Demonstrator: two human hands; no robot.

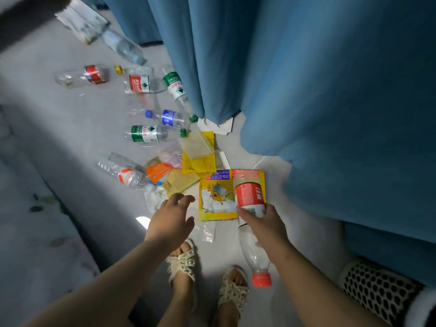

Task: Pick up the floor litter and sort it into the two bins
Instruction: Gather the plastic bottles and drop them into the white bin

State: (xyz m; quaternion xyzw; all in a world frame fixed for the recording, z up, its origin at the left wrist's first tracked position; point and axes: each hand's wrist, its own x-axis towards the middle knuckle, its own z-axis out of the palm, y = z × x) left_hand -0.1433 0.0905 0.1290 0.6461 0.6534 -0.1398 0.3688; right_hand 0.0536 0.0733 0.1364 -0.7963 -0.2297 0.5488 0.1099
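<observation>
Gripping red-label bottle [249,194] mid-body w/ R hand [266,225], cap toward feet. Holding L hand [172,220] open & empty, fingers relaxed, over crumpled tissue [154,197], beside yellow packet [217,199].

The right hand [266,227] grips a plastic bottle [249,194] round its middle, back of the hand up, fingers [245,214] curled over the barrel. The labelled end juts out beyond the fingertips, and the capped end points back under the wrist. The right forearm [306,267] reaches forward, slanting in from the right. Left of the grip and apart from it, the left hand [172,220] hangs palm down, fingers loosely bent, holding nothing.
</observation>
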